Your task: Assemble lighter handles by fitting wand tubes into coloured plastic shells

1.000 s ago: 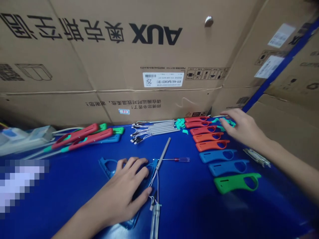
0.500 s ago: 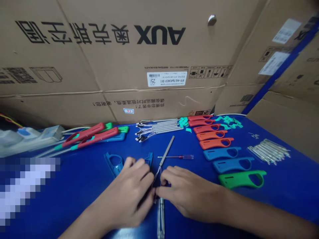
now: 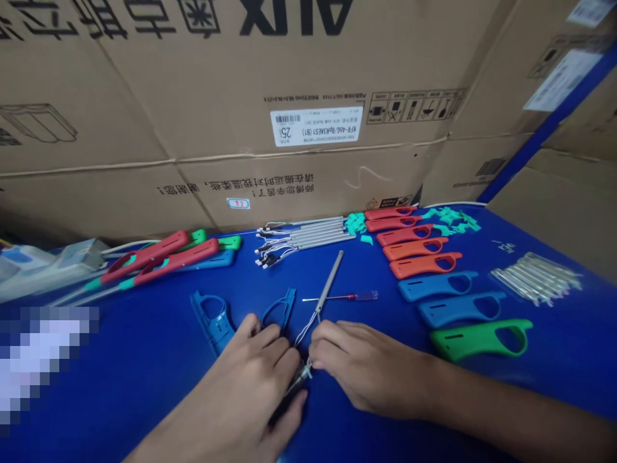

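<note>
My left hand is closed around a clear lighter fuel tube, its valve end poking out toward my right hand. The rest of the tube is hidden by my fingers. My right hand pinches the thin line coming from a grey metal lighter barrel, close to the tube's valve end. White wires run from the barrel toward my left hand. Blue lighter handle shells lie just beyond my left hand, partly covered by it. A screwdriver lies across behind the barrel.
Red, orange, blue and green lighter handles line the right, beside clear tubes. Grey barrels with wires and teal pieces lie at the back. Assembled lighters and a power strip are left. A cardboard box stands behind.
The clear tube lay on the table below my hands; my left hand has now taken hold of it and tilted it up toward my right fingers. The view has shifted down slightly.
</note>
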Available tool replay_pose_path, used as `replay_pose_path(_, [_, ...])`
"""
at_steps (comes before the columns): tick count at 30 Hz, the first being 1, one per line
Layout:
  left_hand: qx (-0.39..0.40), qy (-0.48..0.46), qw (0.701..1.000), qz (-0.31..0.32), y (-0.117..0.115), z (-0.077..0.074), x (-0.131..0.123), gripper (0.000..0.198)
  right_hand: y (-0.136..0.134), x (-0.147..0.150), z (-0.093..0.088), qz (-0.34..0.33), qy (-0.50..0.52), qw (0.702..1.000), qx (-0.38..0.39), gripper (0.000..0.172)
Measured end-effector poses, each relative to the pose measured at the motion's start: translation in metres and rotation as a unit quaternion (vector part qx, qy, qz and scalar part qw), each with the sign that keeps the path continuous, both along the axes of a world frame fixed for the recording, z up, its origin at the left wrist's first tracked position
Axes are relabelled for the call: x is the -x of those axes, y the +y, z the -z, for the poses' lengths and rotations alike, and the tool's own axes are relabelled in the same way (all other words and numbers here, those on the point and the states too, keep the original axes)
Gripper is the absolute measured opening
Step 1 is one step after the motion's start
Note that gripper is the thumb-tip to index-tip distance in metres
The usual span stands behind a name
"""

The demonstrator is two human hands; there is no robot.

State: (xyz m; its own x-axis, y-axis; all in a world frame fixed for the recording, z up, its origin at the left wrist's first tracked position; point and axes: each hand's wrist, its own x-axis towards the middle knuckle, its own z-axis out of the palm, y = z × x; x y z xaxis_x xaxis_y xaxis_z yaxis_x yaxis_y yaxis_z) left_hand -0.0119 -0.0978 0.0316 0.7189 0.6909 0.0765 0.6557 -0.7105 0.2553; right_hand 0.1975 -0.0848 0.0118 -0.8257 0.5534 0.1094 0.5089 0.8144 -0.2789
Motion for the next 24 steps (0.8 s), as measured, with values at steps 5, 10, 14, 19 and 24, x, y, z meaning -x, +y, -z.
replay_pose_path(5, [-0.015,-0.024,0.999,0.021,0.006,0.0,0.003,0.015,0.0,0.001,0.004,-0.011,0.004,1.0,-0.019,0.017])
replay_pose_path(10, [0.029,-0.017,0.999,0.03,0.008,0.002,0.006,0.015,-0.002,0.003,0.008,0.014,0.046,0.998,-0.027,0.018])
replay_pose_path(14, [0.055,0.0,0.998,0.037,0.008,0.002,0.006,0.014,-0.003,0.005,0.011,0.024,0.06,0.997,-0.05,0.017])
replay_pose_path(19, [0.084,0.039,0.994,0.051,0.01,-0.001,0.004,0.014,-0.003,0.006,0.011,0.026,0.073,0.994,-0.076,0.016])
replay_pose_path(24, [0.091,0.045,0.993,0.059,0.011,-0.002,0.005,0.015,-0.003,0.006,0.013,0.023,0.087,0.994,-0.069,0.015])
